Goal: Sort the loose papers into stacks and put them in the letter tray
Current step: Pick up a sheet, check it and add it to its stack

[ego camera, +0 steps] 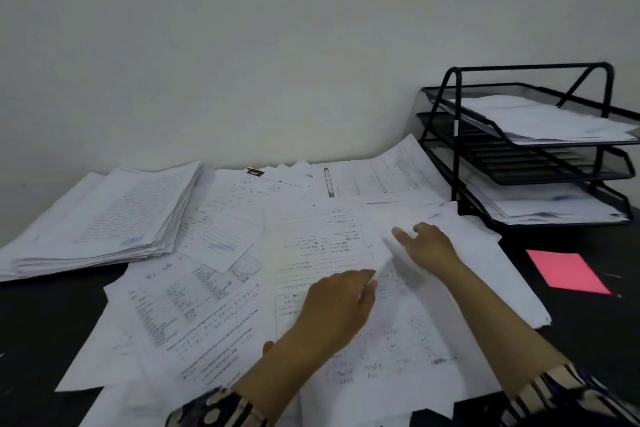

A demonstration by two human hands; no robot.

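1. Loose papers (221,291) sprawl over the middle of the dark desk (41,322), overlapping every which way, printed sides up.
2. Left hand (341,303) sits on the spread at about 6 o'clock of the scene, fingers fairly straight and pointing toward 1 o'clock, lying on a printed sheet (322,246); whether the fingertips pinch its edge I cannot tell, the picture is blurred there.
3. Right hand (427,244) is just beyond, at 2 o'clock from the left one, the two hands apart; its fingers are relaxed and spread, reaching toward 10 o'clock over a blurred white sheet (478,253). Contact is unclear.
4. Tidy stack of papers (104,222) sits at 9 o'clock, well apart from both hands, thick and roughly squared.
5. Black mesh letter tray (533,149), three tiers, stands at 2 o'clock against the wall (242,45); the top and bottom tiers hold paper, the middle tier looks dark.
6. Pink sheet (568,274) lies alone on the desk at 3 o'clock, near the right forearm.
7. Patterned sleeves (221,409) show at both wrists along the bottom edge.
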